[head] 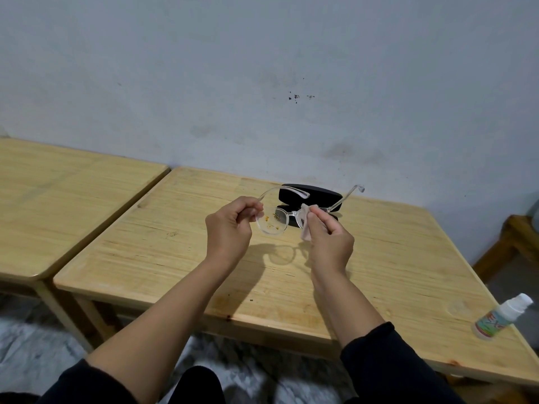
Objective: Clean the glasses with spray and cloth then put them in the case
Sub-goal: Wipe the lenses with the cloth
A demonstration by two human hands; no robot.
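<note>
Dark sleeves point(388, 365) at bottom of frame, forearms reaching up to centre. Left to right: left hand point(229, 225) curled round frame edge of clear glasses point(287, 218), held above table point(163, 228), mid-frame. Left lens still speckled w/ yellow-brown spots. Right hand point(329, 237) pinching pinkish cloth point(306, 225) over other lens. Black case point(309, 195) lying open just behind glasses, against wall side. Spray bottle point(501, 316) far right, lower edge, near table corner.

Risks, as judgement: too much pressure w/ cloth could twist thin frame or drag grit across lens, scratching it; loose hold on left could let glasses drop; bottle so near corner could be knocked off.

Hidden: right lens behind cloth + fingers, so cleanliness unknown; bottle label unreadable; case interior mostly blocked.
</note>
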